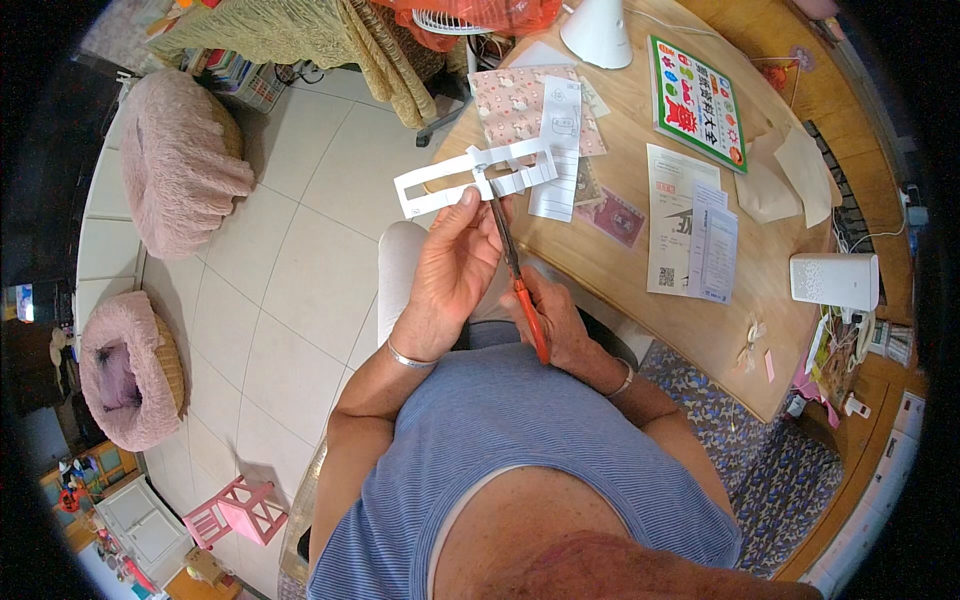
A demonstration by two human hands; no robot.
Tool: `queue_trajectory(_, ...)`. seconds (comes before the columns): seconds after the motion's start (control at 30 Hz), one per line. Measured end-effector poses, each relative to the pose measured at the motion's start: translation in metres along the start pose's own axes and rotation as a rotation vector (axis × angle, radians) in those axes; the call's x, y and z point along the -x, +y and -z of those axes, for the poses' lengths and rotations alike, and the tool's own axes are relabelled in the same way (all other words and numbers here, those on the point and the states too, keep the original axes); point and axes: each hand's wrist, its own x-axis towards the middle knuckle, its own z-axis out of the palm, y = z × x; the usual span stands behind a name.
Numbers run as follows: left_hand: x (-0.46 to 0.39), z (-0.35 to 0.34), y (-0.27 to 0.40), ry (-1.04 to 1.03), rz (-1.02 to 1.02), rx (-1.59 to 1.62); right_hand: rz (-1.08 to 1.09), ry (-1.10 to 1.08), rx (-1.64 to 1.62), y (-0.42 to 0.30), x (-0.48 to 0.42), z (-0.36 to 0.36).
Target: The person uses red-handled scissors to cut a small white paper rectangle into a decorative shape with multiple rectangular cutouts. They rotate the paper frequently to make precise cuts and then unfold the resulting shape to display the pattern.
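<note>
My left hand [459, 251] pinches a long white paper cutout [437, 178] with openings in it, thumb on its lower edge. In my right hand [553, 311] are scissors with red handles [531, 319], their dark blades pointing up against the lower edge of the cutout near my left fingertips. Whether the blades are parted is hard to tell. Just beyond the cutout, on the wooden table [600, 247], lie a white printed paper strip [556, 135] and a pink patterned sheet [502, 105]. A reddish printed slip [616, 217] lies to the right of them.
Farther right on the table are a green-edged book [697, 105], printed papers [667, 217], brown paper [765, 180] and a white speaker-like box [834, 281]. A white lamp base [598, 37] stands at the back. Pink plush pet beds [176, 165] and a pink chair [244, 510] stand on the tiled floor.
</note>
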Motion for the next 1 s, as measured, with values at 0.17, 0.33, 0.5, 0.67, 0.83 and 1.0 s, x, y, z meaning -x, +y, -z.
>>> queue_trajectory(0.17,0.000,0.000,0.000,0.007,0.009,0.008,-0.005,0.003,-0.003,-0.002,0.000,0.000)
queue_trajectory(0.33,-0.001,0.001,0.000,-0.002,-0.003,0.030,0.006,0.004,-0.022,-0.005,-0.001,0.000)
queue_trajectory(0.5,0.000,0.000,0.001,-0.017,-0.020,0.022,-0.012,-0.004,-0.009,-0.006,-0.001,0.001)
queue_trajectory(0.67,-0.001,-0.001,0.000,-0.025,-0.032,0.006,-0.068,-0.027,-0.003,-0.009,-0.001,0.003)
queue_trajectory(0.83,-0.001,-0.001,0.001,-0.017,-0.023,-0.002,-0.144,-0.057,-0.005,-0.012,-0.001,0.005)
queue_trajectory(1.0,-0.001,-0.002,0.001,-0.013,-0.017,-0.004,-0.155,-0.060,0.005,-0.008,-0.001,0.005)
